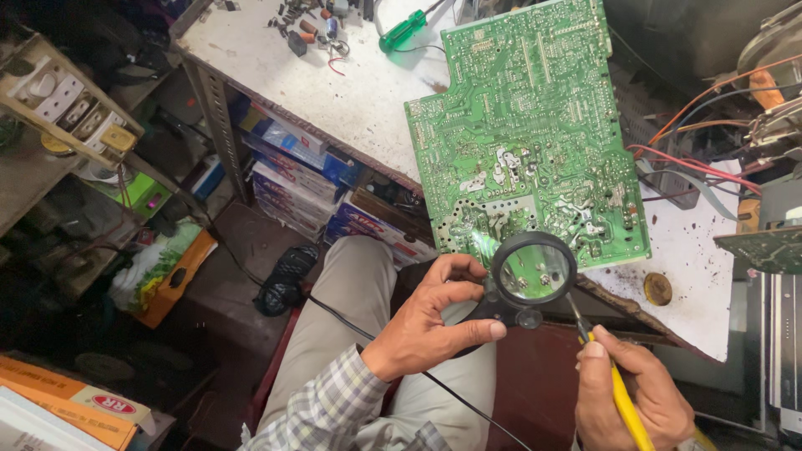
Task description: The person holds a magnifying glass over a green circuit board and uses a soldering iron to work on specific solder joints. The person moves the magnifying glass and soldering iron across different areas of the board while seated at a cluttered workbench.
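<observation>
While the left hand pinches a round magnifying glass in its fingers, the right hand grips a yellow tool, its tip under the green board just above.

Circuit board on table; magnifying glass over its near edge

Soldering iron tip hidden behind the magnifier rim

Head cam, looking steeply down, close over workbench.
</observation>
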